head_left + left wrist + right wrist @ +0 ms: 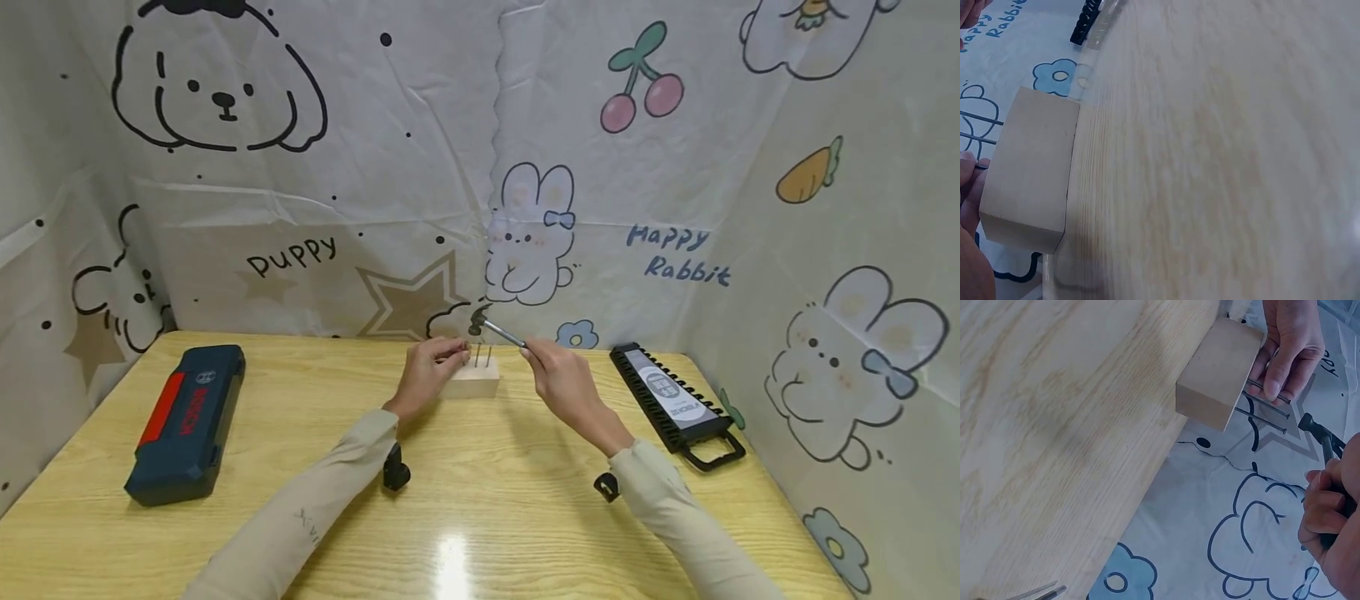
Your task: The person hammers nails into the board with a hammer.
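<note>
A person in beige sleeves [300,508] works with both bare hands at the far edge of a table. The left hand [427,377] pinches one nail [1254,384] between thumb and fingers. That nail and two other nails [1260,420] stand in a row in the top of a pale wooden block [474,385], which sits near the table's back edge, around the middle. The right hand [561,379] grasps a claw hammer [504,332] by its dark handle; the hammer's head is near the nail heads, not touching them.

At the left of the table lies a dark blue tool case [187,425] with a red panel, a round logo and "BOSCH" in red letters. At the right lies a black toothed rack [671,400] with a loop handle and a pale label [667,387], its print too small to read surely. One sleeve carries dark handwriting, only partly legible.

The tabletop [510,517] is yellowish wood grain, with a bright glare spot near the front. White printed sheets [442,150] hang creased around three sides, reading "puppy" under an outlined dog [222,100] and "Happy Rabbit" in blue beside a seated rabbit [528,237]; cherries [642,79], a carrot [806,177], stars and blue flowers decorate them too
</note>
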